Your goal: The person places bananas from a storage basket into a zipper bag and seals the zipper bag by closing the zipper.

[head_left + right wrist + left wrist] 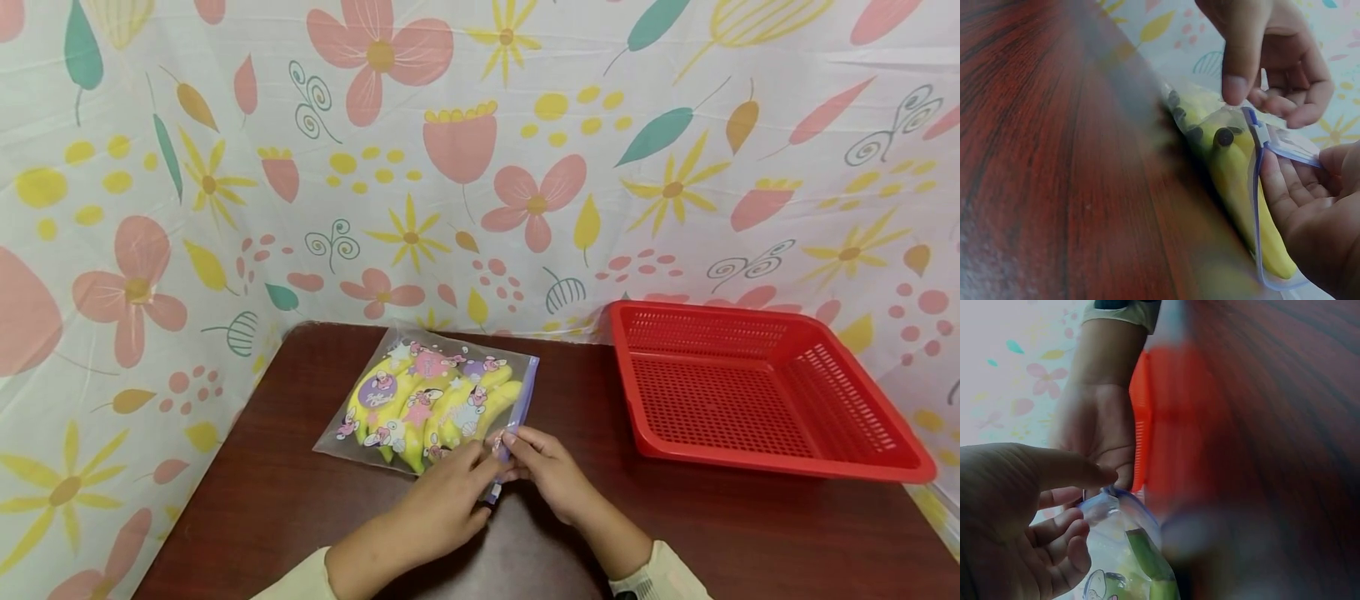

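Observation:
A clear zip bag [431, 392] printed with cartoon figures, shells and stars lies on the table, with several yellow bananas [1229, 181] inside. A purple zip strip [527, 387] edges its right side, and a white slider [1261, 134] sits close to the near corner. From the slider, two purple edges spread apart. My left hand [446, 500] pinches the bag near that corner, its thumb tip at the edge beside the slider. Just right of it, my right hand [555, 475] holds the zip edge between thumb and fingers, the fingers partly behind the film.
A red plastic basket [630, 400] with perforated sides stands on the right of the dark brown table [255, 500]. Behind and to the left hangs a white cloth [247, 125] with flower and leaf prints.

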A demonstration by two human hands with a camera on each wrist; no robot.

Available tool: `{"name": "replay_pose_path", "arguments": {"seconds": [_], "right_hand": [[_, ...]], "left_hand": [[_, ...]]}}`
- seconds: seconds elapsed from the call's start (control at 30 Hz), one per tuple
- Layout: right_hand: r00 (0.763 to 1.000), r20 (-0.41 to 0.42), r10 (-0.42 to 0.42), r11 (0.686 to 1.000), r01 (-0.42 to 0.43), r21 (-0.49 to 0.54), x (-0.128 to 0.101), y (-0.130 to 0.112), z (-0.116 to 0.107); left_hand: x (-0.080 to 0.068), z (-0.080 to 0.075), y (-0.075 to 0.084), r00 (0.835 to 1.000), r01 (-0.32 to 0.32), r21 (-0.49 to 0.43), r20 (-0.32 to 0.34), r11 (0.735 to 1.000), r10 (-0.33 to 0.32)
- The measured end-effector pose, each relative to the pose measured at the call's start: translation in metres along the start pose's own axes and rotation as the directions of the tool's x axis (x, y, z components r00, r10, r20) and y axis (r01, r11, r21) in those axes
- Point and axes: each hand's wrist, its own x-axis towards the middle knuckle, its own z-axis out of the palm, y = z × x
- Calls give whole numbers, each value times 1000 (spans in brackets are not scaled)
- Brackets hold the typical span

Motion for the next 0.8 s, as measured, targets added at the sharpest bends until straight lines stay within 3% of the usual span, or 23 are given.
{"name": "replay_pose_path", "arguments": {"seconds": [0.23, 0.43, 0.8], "right_hand": [[999, -21, 29, 999, -28, 26, 0, -2, 1], [999, -19, 42, 997, -41, 58, -1, -2, 2], [998, -29, 61, 992, -57, 116, -3, -7, 3]], "left_hand": [[-3, 6, -3, 1000, -15, 81, -10, 997, 16], [-4, 14, -8, 997, -38, 177, -64, 984, 50], [-7, 14, -8, 991, -59, 291, -94, 955, 90]]}}
